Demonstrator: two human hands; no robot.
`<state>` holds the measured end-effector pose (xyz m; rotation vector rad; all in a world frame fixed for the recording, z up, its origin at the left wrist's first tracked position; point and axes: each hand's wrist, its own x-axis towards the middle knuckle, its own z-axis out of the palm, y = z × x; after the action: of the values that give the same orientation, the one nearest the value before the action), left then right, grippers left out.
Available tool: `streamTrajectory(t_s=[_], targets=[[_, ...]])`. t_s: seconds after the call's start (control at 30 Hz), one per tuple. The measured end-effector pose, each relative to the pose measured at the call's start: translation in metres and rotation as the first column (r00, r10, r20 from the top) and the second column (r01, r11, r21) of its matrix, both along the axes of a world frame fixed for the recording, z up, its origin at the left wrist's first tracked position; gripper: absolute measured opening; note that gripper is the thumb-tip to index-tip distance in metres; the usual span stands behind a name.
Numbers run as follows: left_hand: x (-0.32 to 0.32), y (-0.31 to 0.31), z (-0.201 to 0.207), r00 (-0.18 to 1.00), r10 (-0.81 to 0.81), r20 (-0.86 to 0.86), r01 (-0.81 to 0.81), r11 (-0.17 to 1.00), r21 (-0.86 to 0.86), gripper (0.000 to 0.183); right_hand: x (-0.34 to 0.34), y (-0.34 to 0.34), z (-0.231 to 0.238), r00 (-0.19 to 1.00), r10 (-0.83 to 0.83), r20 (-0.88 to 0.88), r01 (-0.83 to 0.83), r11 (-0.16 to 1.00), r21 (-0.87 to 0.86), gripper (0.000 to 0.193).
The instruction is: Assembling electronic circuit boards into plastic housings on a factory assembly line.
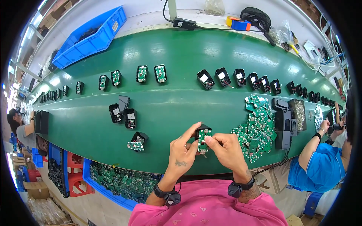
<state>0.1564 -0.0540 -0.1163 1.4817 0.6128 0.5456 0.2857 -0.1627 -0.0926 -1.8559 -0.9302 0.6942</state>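
Near the table's front edge, my left hand (pixel 181 153) is closed around a small black plastic case (pixel 203 127), thumb on one side and fingers along the other. A green circuit board (pixel 204 143) lies over the case's open face. The thumb of my right hand (pixel 227 150) presses on the board's right side, its fingers curled beside the case. How far the board sits inside cannot be seen. To the left, another black case (pixel 140 136) stands with a green board (pixel 135 146) leaning out of its front. Several black cases (pixel 130 119) are grouped just beyond it.
A heap of green boards (pixel 258 130) lies to my right, beside a dark grey device (pixel 283 126) with a cable. Rows of cases (pixel 240 77) line the far side of the green table (pixel 169 113). A blue crate (pixel 90 41) stands back left. Co-workers sit at both sides.
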Motion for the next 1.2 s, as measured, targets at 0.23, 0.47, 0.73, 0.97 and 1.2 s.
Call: streamTrajectory(t_s=[0.23,0.47,0.73,0.97,1.2], targets=[[-0.004,0.007,0.012,0.993,-0.116,-0.016,0.115,0.992,-0.048,0.05,0.002,0.001,-0.001,0.997,-0.023,-0.067,0.024,1.0,0.004,0.038],[-0.002,0.006,0.006,0.998,-0.046,0.04,0.051,0.989,-0.139,0.035,-0.008,0.005,-0.003,0.982,-0.104,0.158,0.11,0.994,-0.03,0.031],[0.004,0.004,0.0,0.998,-0.005,0.056,0.017,0.976,-0.215,0.032,-0.016,0.012,0.003,1.0,0.008,0.001,-0.008,0.993,0.12,0.042],[0.006,0.008,0.006,0.995,-0.094,0.033,0.1,0.965,-0.243,0.03,-0.006,0.006,-0.001,0.993,0.069,0.098,-0.067,0.997,-0.023,0.041],[0.0,-0.007,0.007,0.996,0.017,0.084,-0.018,1.0,0.011,0.029,-0.016,0.01,-0.008,0.996,0.008,0.091,-0.032,0.963,0.267,0.037]])
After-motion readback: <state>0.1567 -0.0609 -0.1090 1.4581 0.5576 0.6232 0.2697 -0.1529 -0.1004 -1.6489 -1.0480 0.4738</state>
